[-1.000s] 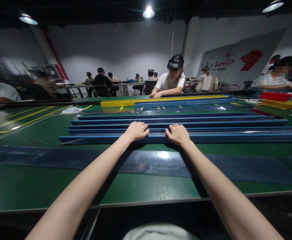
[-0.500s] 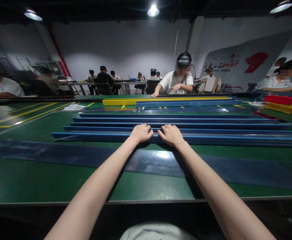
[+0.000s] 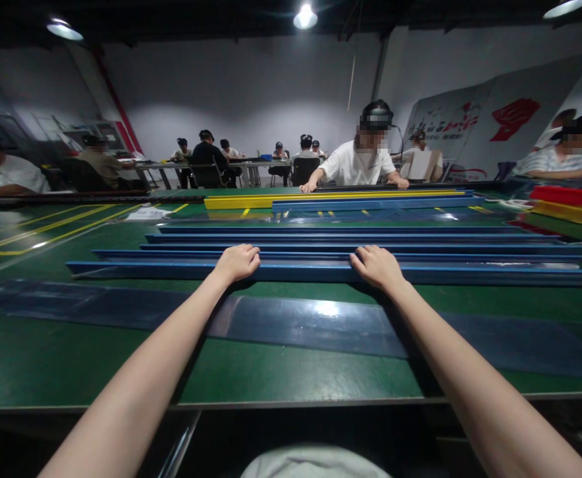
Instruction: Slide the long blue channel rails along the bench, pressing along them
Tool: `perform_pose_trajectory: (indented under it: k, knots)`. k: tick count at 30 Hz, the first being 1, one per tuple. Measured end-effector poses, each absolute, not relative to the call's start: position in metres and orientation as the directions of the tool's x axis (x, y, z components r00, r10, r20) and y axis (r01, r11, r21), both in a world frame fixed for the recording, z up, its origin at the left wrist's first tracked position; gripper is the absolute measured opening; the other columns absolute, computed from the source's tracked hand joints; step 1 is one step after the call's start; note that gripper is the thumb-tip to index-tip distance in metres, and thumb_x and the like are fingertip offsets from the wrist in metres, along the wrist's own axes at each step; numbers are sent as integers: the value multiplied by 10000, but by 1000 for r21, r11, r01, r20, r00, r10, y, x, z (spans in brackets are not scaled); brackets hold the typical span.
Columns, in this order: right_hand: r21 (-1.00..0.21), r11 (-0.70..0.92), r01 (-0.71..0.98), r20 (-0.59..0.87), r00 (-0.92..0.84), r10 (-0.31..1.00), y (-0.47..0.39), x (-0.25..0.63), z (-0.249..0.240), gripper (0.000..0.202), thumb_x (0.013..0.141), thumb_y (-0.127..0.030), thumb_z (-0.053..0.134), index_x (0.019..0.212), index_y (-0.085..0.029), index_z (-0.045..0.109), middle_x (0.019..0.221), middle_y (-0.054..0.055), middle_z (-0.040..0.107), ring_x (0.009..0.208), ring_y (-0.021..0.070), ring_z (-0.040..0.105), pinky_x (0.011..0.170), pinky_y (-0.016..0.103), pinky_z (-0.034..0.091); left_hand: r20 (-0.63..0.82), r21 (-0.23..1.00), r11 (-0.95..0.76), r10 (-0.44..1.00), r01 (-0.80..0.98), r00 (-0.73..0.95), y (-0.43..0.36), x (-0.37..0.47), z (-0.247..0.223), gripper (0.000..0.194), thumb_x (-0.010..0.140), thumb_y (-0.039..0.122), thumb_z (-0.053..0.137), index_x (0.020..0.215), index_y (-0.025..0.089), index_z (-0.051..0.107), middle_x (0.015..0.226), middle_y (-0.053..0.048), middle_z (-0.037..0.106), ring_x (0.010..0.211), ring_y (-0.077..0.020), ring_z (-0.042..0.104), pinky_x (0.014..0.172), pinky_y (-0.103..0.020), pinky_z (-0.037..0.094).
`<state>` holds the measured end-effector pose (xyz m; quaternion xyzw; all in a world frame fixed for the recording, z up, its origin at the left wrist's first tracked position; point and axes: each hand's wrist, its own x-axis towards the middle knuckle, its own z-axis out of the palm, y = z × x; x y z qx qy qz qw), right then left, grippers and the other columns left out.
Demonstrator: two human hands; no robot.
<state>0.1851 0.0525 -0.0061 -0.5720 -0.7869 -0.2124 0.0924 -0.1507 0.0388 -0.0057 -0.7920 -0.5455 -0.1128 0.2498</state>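
Note:
A long blue channel strip (image 3: 303, 272) lies nearest to me among several parallel blue strips (image 3: 300, 238) on the green table. My left hand (image 3: 238, 263) is curled over it left of centre, with the fingers over the far side and the thumb at the near side. Right of centre, my right hand (image 3: 377, 266) grips the same strip in a like way. The fingertips of both hands are partly hidden behind its edge. A bare stretch of the strip shows between the hands.
A dark glossy flat sheet (image 3: 300, 325) lies in front of the strips. Behind them are a yellow strip (image 3: 238, 202) and another blue strip (image 3: 370, 206). Red (image 3: 564, 194) and yellow (image 3: 569, 212) trays stand at right. A person (image 3: 358, 162) works across the table.
My hands have moved apart, the left one leftward and the right one rightward. The nearest blue strip has slid left. The person opposite now has both hands down at the table.

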Motion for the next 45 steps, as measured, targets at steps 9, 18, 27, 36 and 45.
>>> perform_pose_trajectory:
  k: [9,18,27,36,45]
  knots:
    - [195,217,957,406,-280,870,49,175,-6,417,846,-260,258,798,-109,643,835,129,660,800,212,590,658,284,342,523,-289,-363,715,886,464,33,-149,4,323,839,277,325,821,174,631,875,-84,611,826,-204,522,712,-335,379]
    - [104,271,957,447,-289,847,43,120,-6,438,841,-285,260,827,-101,657,835,148,663,775,234,605,654,308,370,534,-128,-386,749,914,392,38,-92,18,316,859,278,330,788,181,623,889,-43,628,836,-175,520,724,-305,367]
    - [110,363,925,402,-375,835,49,106,-4,442,880,-356,235,925,-116,603,947,148,609,907,233,528,734,322,336,490,-171,-446,735,879,468,49,-59,3,280,841,325,381,901,178,611,953,-56,606,897,-196,509,751,-326,366]
    - [217,530,820,390,-570,723,66,182,6,418,871,-394,282,1043,-133,560,1077,124,553,992,215,452,842,311,270,533,-98,-358,769,929,353,46,-81,-3,294,811,319,399,969,176,601,1062,-90,586,976,-225,510,796,-361,366]
    - [103,457,883,274,-467,841,89,219,-5,549,869,-488,249,1188,-107,480,1070,123,590,997,218,503,877,320,282,524,0,-140,843,990,119,56,-106,-4,300,817,311,375,983,204,602,1050,-61,627,978,-203,543,827,-359,354]
